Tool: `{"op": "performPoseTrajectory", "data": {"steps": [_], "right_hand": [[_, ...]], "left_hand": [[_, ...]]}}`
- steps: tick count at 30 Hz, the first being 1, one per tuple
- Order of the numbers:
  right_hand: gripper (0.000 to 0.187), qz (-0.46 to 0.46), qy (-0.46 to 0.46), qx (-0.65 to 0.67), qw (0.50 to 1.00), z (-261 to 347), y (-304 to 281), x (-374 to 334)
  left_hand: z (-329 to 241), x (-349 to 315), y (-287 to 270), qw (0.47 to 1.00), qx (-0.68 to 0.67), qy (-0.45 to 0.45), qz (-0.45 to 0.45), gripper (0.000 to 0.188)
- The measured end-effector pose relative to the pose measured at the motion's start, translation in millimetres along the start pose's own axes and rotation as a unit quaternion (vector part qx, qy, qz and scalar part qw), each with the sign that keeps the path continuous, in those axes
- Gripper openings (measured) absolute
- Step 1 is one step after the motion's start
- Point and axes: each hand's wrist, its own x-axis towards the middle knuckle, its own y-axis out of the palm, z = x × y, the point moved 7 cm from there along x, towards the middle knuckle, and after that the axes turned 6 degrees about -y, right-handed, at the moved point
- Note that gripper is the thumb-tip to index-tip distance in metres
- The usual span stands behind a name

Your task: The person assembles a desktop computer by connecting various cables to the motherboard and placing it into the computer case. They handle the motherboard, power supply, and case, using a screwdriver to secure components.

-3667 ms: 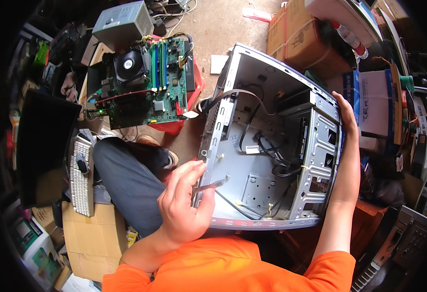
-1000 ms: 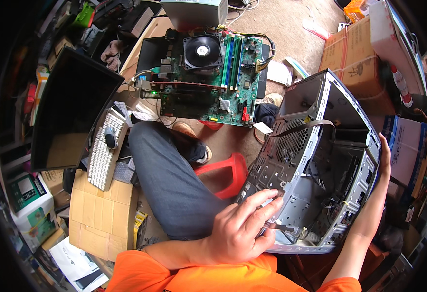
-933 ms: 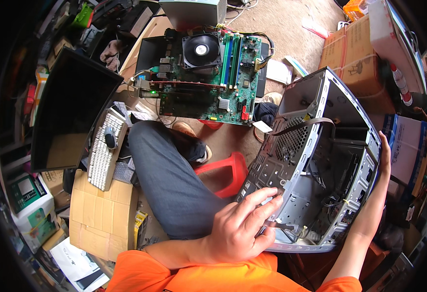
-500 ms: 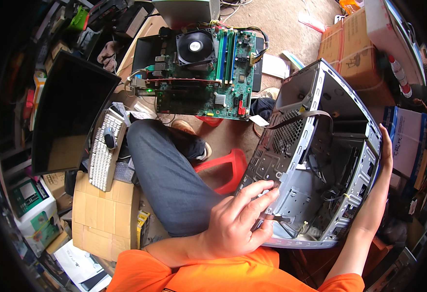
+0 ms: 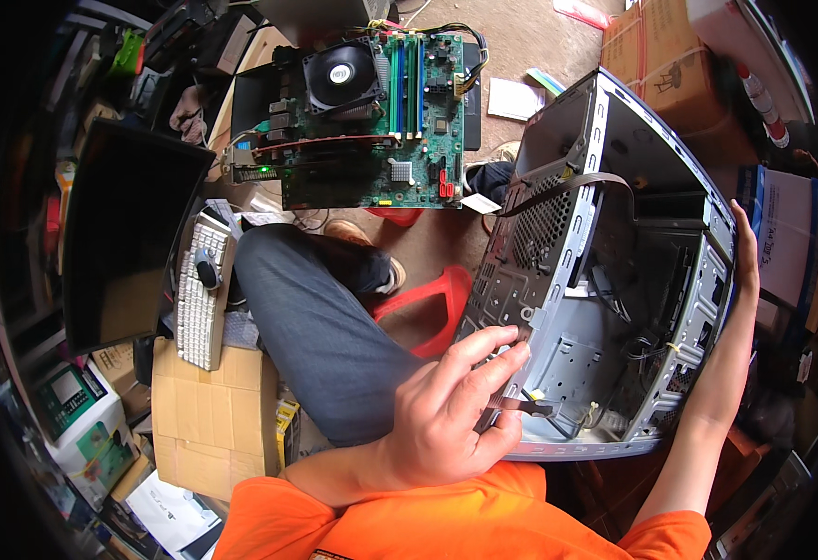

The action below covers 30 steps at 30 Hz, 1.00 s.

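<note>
An open grey computer case [image 5: 577, 364] leans tilted over my lap, its hollow inside facing up. My left hand [image 5: 451, 401] is bent over its near left edge, fingertips on the metal and thumb lower down. Beside the thumb a dark strip [image 5: 523, 405] reaches into the case; its kind is unclear. My right hand [image 5: 745, 247] lies flat with stretched fingers along the case's right outer side. A dark flat strap [image 5: 567, 193] arcs over the upper frame, with a white tag [image 5: 481, 203] near its left end. Thin cables [image 5: 605, 294] hang inside.
Ahead stands a green motherboard [image 5: 446, 140] with a black fan [image 5: 342, 77] and a lit green light. A monitor [image 5: 133, 233], a keyboard [image 5: 203, 317] with a mouse [image 5: 206, 268], and a cardboard box [image 5: 213, 420] are left. A red plastic stool [image 5: 441, 308] is beyond my knee; cartons [image 5: 665, 70] stand right.
My view has shifted slightly. The case's far end sits higher in the picture, as if tipped a little away. Both hands stay in the same places on it.
</note>
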Motion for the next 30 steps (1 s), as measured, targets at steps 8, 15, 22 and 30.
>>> {"op": "performPoseTrajectory", "data": {"steps": [8, 15, 22, 30], "right_hand": [[0.048, 0.040, 0.044, 0.046, 0.997, -1.5, 13.4, -11.5], [0.053, 0.002, 0.031, 0.029, 0.999, -6.9, 2.8, -7.6], [0.055, 0.023, 0.066, 0.020, 0.997, -18.6, -10.6, 4.6], [0.057, 0.031, 0.092, 0.043, 0.994, -33.3, -28.0, 10.0]], "left_hand": [[-2.0, 2.5, 2.4, 1.000, 0.011, 0.009, -0.001, 0.060], [-2.9, 3.7, 3.0, 1.000, 0.009, 0.008, 0.003, 0.061], [-1.9, 2.8, 2.5, 1.000, 0.010, 0.002, 0.001, 0.062], [3.3, 8.8, 5.0, 1.000, 0.015, 0.007, -0.009, 0.060]]}}
